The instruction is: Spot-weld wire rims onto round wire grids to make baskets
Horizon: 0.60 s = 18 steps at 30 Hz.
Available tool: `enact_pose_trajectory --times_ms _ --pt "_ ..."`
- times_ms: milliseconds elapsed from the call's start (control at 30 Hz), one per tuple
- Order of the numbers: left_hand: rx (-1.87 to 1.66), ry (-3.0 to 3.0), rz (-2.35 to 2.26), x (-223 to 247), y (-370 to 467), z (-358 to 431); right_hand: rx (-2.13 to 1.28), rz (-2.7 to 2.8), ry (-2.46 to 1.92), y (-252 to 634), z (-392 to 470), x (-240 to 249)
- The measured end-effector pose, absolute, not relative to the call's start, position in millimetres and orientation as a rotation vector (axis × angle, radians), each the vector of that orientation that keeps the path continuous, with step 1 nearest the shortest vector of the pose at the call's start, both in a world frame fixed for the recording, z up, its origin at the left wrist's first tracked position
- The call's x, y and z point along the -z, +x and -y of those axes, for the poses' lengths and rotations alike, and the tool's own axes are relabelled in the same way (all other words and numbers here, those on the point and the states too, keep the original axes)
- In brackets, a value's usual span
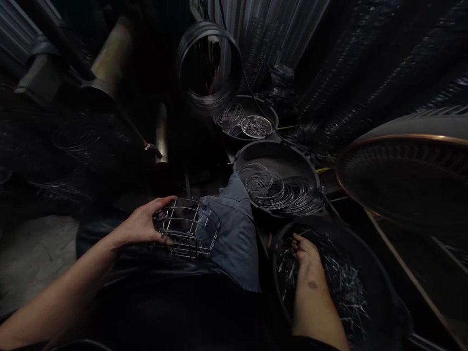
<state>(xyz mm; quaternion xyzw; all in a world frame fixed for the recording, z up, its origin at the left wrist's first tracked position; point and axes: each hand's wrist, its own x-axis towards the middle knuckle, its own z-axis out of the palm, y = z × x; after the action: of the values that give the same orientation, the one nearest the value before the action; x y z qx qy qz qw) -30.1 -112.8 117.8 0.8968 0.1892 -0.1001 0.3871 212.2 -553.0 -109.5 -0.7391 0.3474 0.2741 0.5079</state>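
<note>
Shiny wire formed the small open cage (188,229), a frame of curved bars crossed by straight ones, below the middle of the frame and left of centre, over the person's lap. The left hand (141,222) held its left side, fingers pinching the wires there. A blue-grey cloth (234,234) lay just behind its right side.

At lower right, the right hand (303,246) reached into a dark tub (383,287) of short metal pieces (343,278); its fingers were curled close together, and whether they pinched a piece I cannot tell. Above that tub, a round basin (278,156) held overlapping wire rings (285,192). Farther up, another basin (268,109) carried a shiny dish (256,126) of small pieces.

A thick wire coil (209,66) hung at upper centre, before corrugated metal (270,29). The room was dim, with a pale floor (36,258) at lower left.
</note>
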Motion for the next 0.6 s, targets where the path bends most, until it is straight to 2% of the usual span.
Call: enact_pose_trajectory --times_ms 300,600 --pt "0.251 2.256 -0.49 -113 -37 110 -0.795 -0.684 -1.873 192 578 76" --pt "0.241 2.234 -0.507 -111 -51 108 -1.04 -0.516 -2.278 181 558 67"
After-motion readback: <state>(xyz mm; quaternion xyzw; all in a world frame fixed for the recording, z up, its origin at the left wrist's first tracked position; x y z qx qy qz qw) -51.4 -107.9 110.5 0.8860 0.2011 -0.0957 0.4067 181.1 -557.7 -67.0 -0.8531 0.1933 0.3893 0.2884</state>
